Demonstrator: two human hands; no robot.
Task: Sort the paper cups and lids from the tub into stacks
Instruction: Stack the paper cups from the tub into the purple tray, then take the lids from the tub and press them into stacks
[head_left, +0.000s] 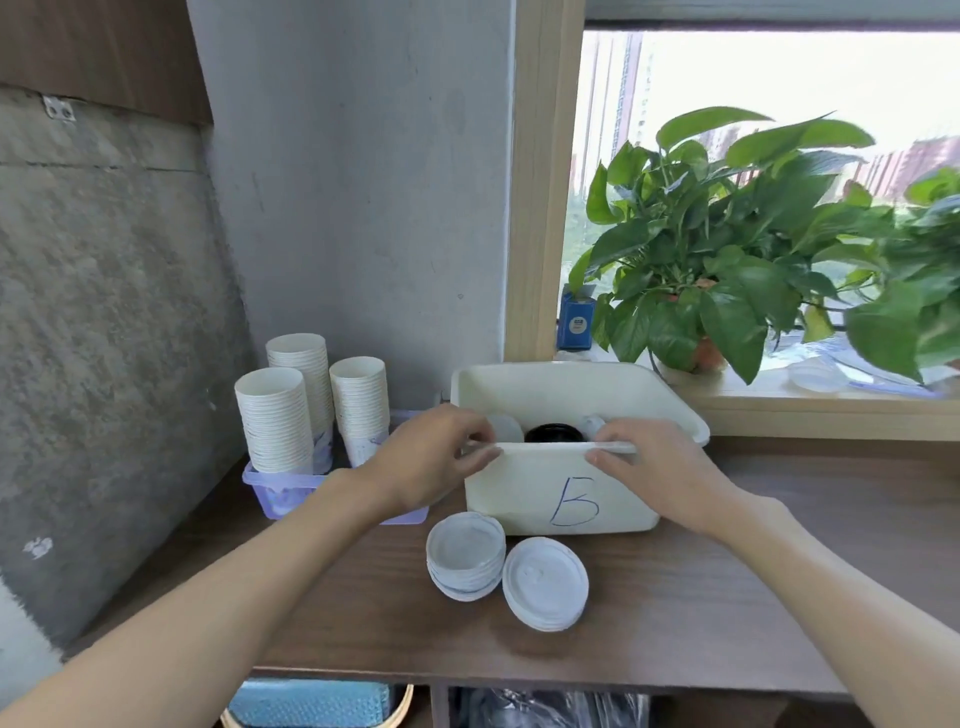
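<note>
Two hands grasp the near rim of the cream rectangular plastic tub (524, 499), which stands on the brown wooden table (727, 597) and carries a blue handwritten letter B on its near wall. The left hand (431, 457) pinches the rim at the tub's 7 o'clock side, and the right hand (654, 467) pinches it at the 5 o'clock side; both sets of fingers are curled onto the edge. Inside the tub lie a round black plastic lid (553, 432) and white lids partly hidden behind the rim. At 6 o'clock from the tub, just beside its near wall, two stacks of round white plastic lids (466, 556) sit side by side on the table. At 9 o'clock, three tall stacks of white paper cups (272, 421) stand in a pale purple plastic basket (280, 493). At 1 o'clock, a green leafy potted plant (727, 249) stands on the windowsill.
</note>
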